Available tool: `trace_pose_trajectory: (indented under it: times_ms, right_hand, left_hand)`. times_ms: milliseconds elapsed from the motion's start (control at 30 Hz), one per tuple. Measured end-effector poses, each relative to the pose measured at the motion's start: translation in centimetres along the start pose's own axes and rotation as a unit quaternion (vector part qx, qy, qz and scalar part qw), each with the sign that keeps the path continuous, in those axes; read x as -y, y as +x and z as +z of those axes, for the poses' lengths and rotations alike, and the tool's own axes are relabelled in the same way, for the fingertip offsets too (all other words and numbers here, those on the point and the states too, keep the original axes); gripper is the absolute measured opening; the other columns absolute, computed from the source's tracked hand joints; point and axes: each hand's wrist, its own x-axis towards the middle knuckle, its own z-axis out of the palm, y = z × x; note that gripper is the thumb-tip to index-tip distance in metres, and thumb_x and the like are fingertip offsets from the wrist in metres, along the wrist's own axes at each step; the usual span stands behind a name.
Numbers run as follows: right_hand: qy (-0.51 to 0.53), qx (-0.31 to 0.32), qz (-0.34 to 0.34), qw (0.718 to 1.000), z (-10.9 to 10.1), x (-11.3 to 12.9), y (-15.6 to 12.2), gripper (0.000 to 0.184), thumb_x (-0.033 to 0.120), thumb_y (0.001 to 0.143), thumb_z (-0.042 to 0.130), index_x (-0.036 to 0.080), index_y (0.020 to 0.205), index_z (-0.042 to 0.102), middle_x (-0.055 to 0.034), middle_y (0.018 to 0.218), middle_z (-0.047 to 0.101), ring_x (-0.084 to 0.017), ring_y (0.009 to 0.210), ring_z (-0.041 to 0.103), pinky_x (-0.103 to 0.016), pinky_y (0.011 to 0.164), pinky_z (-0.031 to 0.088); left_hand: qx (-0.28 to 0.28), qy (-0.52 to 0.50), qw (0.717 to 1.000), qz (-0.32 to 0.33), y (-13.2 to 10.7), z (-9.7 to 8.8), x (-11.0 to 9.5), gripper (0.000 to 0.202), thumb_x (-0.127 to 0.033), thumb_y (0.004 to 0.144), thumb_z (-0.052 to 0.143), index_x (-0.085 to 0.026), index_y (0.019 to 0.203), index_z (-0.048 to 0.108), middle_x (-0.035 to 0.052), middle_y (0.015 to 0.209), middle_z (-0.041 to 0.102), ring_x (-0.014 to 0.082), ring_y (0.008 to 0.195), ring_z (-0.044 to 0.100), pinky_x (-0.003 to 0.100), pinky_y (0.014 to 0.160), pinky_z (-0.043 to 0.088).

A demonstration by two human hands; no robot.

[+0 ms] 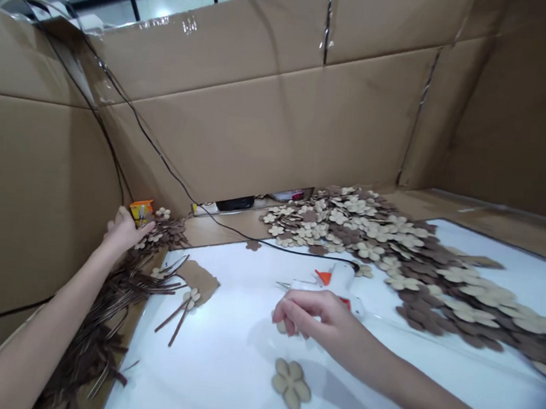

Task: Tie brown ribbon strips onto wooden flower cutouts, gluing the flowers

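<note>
My left hand [124,231] reaches to the far left, right beside a small orange and yellow box [141,212]; I cannot tell whether it grips the box. Below it lies a heap of dark brown strips [100,316]. My right hand [307,315] curls over a small tan wooden flower [281,326] on the white board [215,381], its fingertips at the flower's edge. A white hot glue gun [335,289] with an orange part lies just beyond that hand. A larger four-petal tan flower [292,384] lies nearer me.
Several tan and brown wooden flowers [393,269] spread in a broad heap across the far side of the board. A black cord [269,243] runs along the back to the glue gun. Two loose strips and a brown cut-out [198,281] lie left. Cardboard walls [243,117] surround the board.
</note>
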Motion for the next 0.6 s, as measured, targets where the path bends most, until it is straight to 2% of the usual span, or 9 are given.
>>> trace_pose_trajectory:
  times_ms: [100, 200, 267, 333, 400, 467, 533, 600]
  right_hand:
    - [0.001, -0.031, 0.001, 1.000, -0.7, -0.2, 0.4, 0.039, 0.039, 0.090, 0.035, 0.015, 0.078, 0.063, -0.0020, 0.066, 0.057, -0.012, 0.058, 0.050, -0.022, 0.051, 0.037]
    - [-0.126, -0.091, -0.025, 0.988, -2.6, -0.5, 0.7, 0.037, 0.038, 0.088, 0.035, 0.017, 0.078, 0.064, -0.0035, 0.069, 0.062, -0.014, 0.060, 0.053, -0.024, 0.052, 0.038]
    - [-0.282, -0.120, -0.050, 0.951, -4.8, -1.2, 0.7, 0.031, 0.035, 0.085, 0.039, 0.018, 0.080, 0.065, -0.0062, 0.080, 0.065, -0.019, 0.073, 0.057, -0.028, 0.063, 0.042]
    - [-0.372, -0.112, -0.025, 0.921, -7.4, -2.7, 0.6, 0.028, 0.029, 0.083, 0.040, 0.021, 0.093, 0.065, -0.0077, 0.095, 0.065, -0.023, 0.088, 0.058, -0.034, 0.076, 0.043]
    - [-0.398, -0.062, -0.010, 0.915, -9.7, -4.8, 0.5, 0.040, 0.018, 0.078, 0.039, 0.024, 0.113, 0.058, -0.0081, 0.112, 0.060, -0.025, 0.104, 0.053, -0.035, 0.084, 0.043]
    - [-0.440, 0.003, -0.019, 0.898, -11.4, -7.1, 0.7, 0.053, 0.010, 0.073, 0.040, 0.027, 0.120, 0.054, -0.0086, 0.117, 0.056, -0.025, 0.105, 0.054, -0.035, 0.083, 0.045]
    - [-0.490, 0.059, -0.042, 0.869, -12.0, -8.9, 1.2, 0.060, 0.008, 0.069, 0.043, 0.030, 0.124, 0.051, -0.0095, 0.114, 0.057, -0.026, 0.100, 0.056, -0.034, 0.078, 0.047]
    - [-0.515, 0.090, -0.068, 0.850, -11.9, -9.8, 1.7, 0.059, 0.008, 0.069, 0.045, 0.029, 0.124, 0.052, -0.0105, 0.110, 0.058, -0.025, 0.095, 0.059, -0.034, 0.075, 0.048]
  left_hand:
    - [-0.010, 0.064, 0.998, 0.026, -0.7, 1.3, 1.2, 0.045, -0.040, 0.076, 0.053, -0.007, 0.106, 0.053, 0.0238, 0.125, 0.047, 0.0430, 0.122, 0.034, 0.053, 0.099, 0.024]
    - [0.018, 0.094, 0.993, 0.072, -3.4, 2.8, 1.5, 0.029, -0.033, 0.074, 0.053, -0.013, 0.093, 0.063, 0.0171, 0.121, 0.052, 0.0373, 0.120, 0.038, 0.047, 0.102, 0.026]
    - [0.042, 0.098, 0.988, 0.114, -6.0, 3.5, 1.1, 0.024, -0.030, 0.075, 0.051, -0.019, 0.089, 0.066, 0.0109, 0.117, 0.056, 0.0319, 0.117, 0.042, 0.044, 0.102, 0.029]
    - [0.068, 0.106, 0.967, 0.222, -9.0, 3.7, 0.3, 0.023, -0.027, 0.080, 0.046, -0.020, 0.087, 0.066, 0.0093, 0.112, 0.058, 0.0292, 0.115, 0.043, 0.043, 0.100, 0.033]
    - [0.113, 0.097, 0.947, 0.283, -12.1, 3.7, -0.7, 0.022, -0.024, 0.082, 0.044, -0.022, 0.087, 0.065, 0.0071, 0.108, 0.060, 0.0272, 0.114, 0.044, 0.043, 0.098, 0.035]
    - [0.153, 0.083, 0.933, 0.315, -14.9, 3.5, -1.8, 0.024, -0.018, 0.083, 0.042, -0.023, 0.093, 0.063, 0.0065, 0.109, 0.061, 0.0262, 0.117, 0.043, 0.044, 0.098, 0.037]
    - [0.224, 0.069, 0.905, 0.355, -17.2, 3.5, -3.1, 0.030, -0.014, 0.083, 0.040, -0.026, 0.103, 0.060, 0.0042, 0.116, 0.059, 0.0251, 0.122, 0.039, 0.044, 0.100, 0.036]
    - [0.288, 0.062, 0.873, 0.389, -18.7, 3.6, -4.6, 0.039, -0.014, 0.082, 0.043, -0.027, 0.118, 0.051, 0.0037, 0.127, 0.053, 0.0261, 0.126, 0.036, 0.045, 0.100, 0.037]
